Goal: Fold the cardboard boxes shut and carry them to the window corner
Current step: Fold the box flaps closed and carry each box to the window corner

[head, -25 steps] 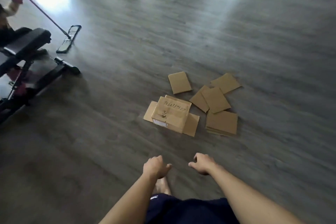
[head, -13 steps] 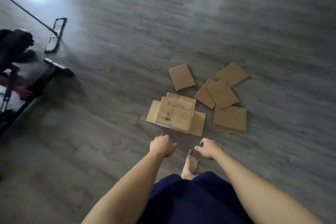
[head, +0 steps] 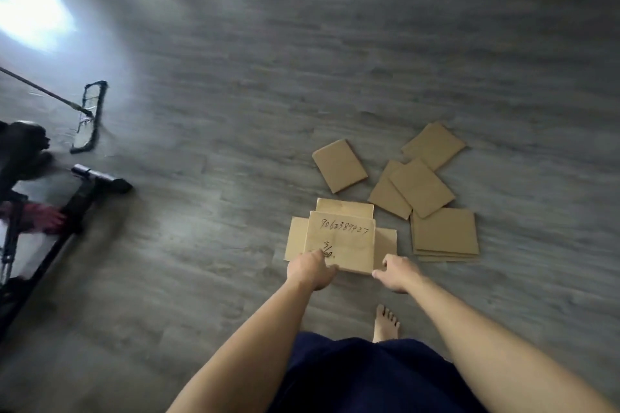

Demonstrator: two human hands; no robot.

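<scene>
A brown cardboard box (head: 345, 240) lies on the grey floor with handwritten numbers on its top face and its flaps spread flat around it. My left hand (head: 310, 270) is at the box's near left corner, thumb over the top face; the blur hides whether it grips. My right hand (head: 397, 273) is loosely curled at the near right corner, beside the right flap, holding nothing. Flattened boxes lie beyond and to the right: one alone (head: 339, 165), two overlapping (head: 421, 186), one farther back (head: 432, 144), and a small stack (head: 444, 233).
A flat mop (head: 89, 117) with a long handle rests on the floor at the left. A black exercise bench frame (head: 84, 198) stands at the left edge. My bare foot (head: 387, 323) is just behind the box. Window light glares on the floor at the upper left.
I have stepped closer and leaned down. Both hands moved forward from mid-air to the box's near corners. The boxes have not moved.
</scene>
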